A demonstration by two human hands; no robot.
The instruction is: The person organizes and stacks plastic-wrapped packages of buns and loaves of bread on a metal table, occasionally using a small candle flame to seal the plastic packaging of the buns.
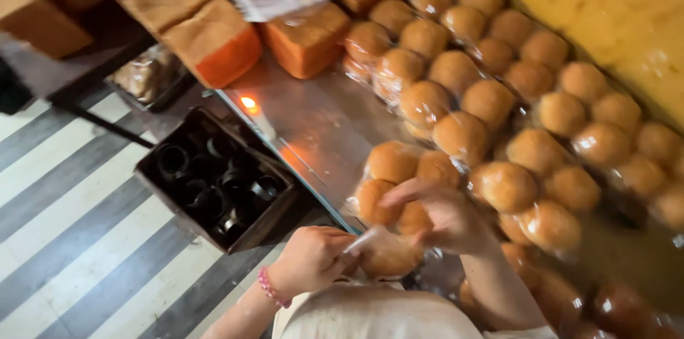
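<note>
At near table edge, bagged bun pack (388,253) held between both hands, above metal table (320,125). Left hand (310,261) closed, pinching twisted plastic neck of bag. Right hand (445,218) fingers curled over top of pack, gripping it. Just beyond: rows of wrapped buns (491,97). Far end: bread loaves (214,43). Below table edge: dark crate of black rings (214,182) on striped floor (64,225).

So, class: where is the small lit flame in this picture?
In the head view, the flame sits left of centre on the metal table, near its edge, just below the orange bread loaves and above the dark crate on the floor.
</note>
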